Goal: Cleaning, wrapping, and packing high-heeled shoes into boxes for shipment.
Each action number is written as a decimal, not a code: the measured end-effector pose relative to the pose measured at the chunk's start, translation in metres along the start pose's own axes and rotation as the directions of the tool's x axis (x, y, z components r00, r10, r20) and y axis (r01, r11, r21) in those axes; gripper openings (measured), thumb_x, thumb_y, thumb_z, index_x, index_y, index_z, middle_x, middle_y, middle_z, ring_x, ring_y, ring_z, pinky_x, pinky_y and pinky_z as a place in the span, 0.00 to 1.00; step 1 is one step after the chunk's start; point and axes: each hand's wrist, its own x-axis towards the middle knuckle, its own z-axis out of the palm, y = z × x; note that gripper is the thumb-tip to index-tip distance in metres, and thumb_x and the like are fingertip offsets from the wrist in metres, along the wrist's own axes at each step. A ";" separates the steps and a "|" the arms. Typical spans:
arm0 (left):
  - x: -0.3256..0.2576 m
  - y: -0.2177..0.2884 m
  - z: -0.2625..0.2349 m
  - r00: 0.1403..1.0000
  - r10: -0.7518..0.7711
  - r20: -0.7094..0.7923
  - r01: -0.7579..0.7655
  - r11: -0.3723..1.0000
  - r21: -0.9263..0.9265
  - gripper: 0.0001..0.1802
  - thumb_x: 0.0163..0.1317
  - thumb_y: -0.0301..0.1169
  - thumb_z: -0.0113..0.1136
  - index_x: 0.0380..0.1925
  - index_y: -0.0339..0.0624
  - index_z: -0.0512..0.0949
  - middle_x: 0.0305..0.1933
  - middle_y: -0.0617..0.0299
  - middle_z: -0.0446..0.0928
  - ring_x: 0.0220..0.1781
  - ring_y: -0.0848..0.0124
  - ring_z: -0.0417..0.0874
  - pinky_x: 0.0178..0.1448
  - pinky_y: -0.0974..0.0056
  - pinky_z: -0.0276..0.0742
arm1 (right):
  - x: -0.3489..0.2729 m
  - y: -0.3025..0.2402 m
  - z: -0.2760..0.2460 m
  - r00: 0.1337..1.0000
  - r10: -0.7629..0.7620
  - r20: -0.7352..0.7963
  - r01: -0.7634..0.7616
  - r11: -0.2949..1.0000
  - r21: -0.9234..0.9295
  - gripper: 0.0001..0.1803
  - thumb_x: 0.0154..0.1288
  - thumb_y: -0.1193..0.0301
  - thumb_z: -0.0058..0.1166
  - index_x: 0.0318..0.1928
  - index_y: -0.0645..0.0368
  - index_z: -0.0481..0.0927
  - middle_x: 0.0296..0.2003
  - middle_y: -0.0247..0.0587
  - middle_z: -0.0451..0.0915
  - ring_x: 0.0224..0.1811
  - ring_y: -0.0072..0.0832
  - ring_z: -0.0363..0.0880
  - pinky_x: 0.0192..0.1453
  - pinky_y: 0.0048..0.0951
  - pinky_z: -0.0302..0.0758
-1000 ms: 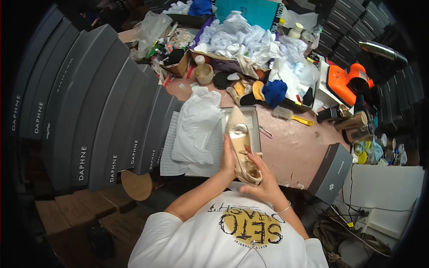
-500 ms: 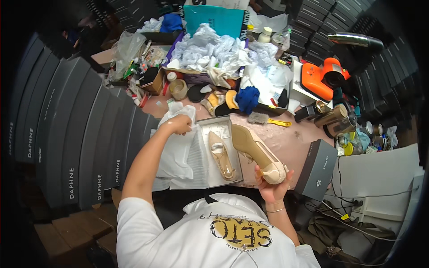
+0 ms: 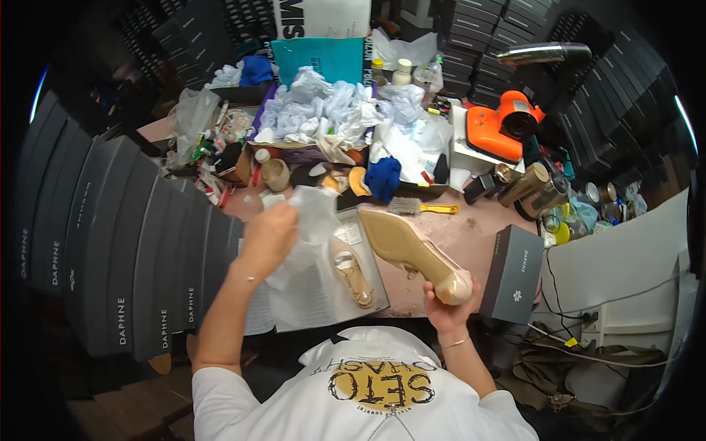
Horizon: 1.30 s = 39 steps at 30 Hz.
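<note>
My left hand (image 3: pixel 269 237) is closed on a sheet of white tissue paper (image 3: pixel 318 214), which hangs partly over a grey shoebox (image 3: pixel 378 283). Inside that box lies a beige slingback shoe (image 3: pixel 351 278) with a shiny ornament, its toe partly covered by the paper. To the right of the box, my right hand (image 3: pixel 450 307) grips a matching beige shoe (image 3: pixel 401 242) around its heel end. That shoe's tan sole faces up and its toe points away to the left.
Dark shoeboxes (image 3: pixel 110 242) stand in a row on the left. A dark grey box lid (image 3: pixel 513 275) is at the right. Beyond are a yellow-handled brush (image 3: pixel 423 206), a blue cloth (image 3: pixel 383 178), crumpled paper (image 3: pixel 316 110) and an orange device (image 3: pixel 496 132).
My left hand has drawn back toward me and left, pulling the tissue paper up over the box's toe end. The held shoe has turned, showing more sole. The whole view has shifted slightly.
</note>
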 end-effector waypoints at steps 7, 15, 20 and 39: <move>-0.039 0.034 0.062 0.992 0.127 -0.029 -0.129 0.936 -0.328 0.29 0.48 0.17 0.56 0.55 0.39 0.70 0.51 0.51 0.72 0.47 0.53 0.78 0.48 0.55 0.77 | -0.008 0.003 0.047 0.979 0.202 0.040 -0.129 0.755 -0.643 0.37 0.59 0.46 0.50 0.53 0.70 0.72 0.49 0.61 0.76 0.49 0.52 0.78 0.54 0.50 0.77; -0.112 0.018 0.130 0.803 -0.538 0.255 0.563 0.547 -0.619 0.21 0.56 0.19 0.53 0.52 0.38 0.70 0.49 0.54 0.74 0.42 0.65 0.80 0.44 0.64 0.78 | 0.021 0.044 -0.014 0.986 -0.086 -0.142 -0.058 0.625 -0.779 0.26 0.60 0.62 0.59 0.52 0.69 0.74 0.48 0.45 0.79 0.51 0.31 0.78 0.56 0.32 0.75; -0.082 0.043 0.153 0.574 -0.710 0.409 -0.004 -0.501 -0.865 0.10 0.66 0.23 0.49 0.47 0.36 0.72 0.41 0.59 0.77 0.38 0.76 0.78 0.41 0.69 0.76 | 0.007 0.041 0.000 0.981 0.151 -0.125 -0.195 0.729 -0.656 0.36 0.58 0.55 0.60 0.59 0.68 0.66 0.53 0.51 0.75 0.53 0.38 0.78 0.57 0.38 0.77; -0.073 0.179 0.117 0.824 0.436 -0.362 -0.552 0.473 -0.687 0.13 0.52 0.22 0.62 0.40 0.36 0.78 0.27 0.58 0.73 0.23 0.65 0.78 0.25 0.65 0.74 | 0.003 0.041 -0.009 0.920 -0.325 0.218 0.390 0.816 -0.426 0.24 0.73 0.62 0.35 0.65 0.57 0.62 0.63 0.43 0.66 0.66 0.36 0.63 0.71 0.35 0.58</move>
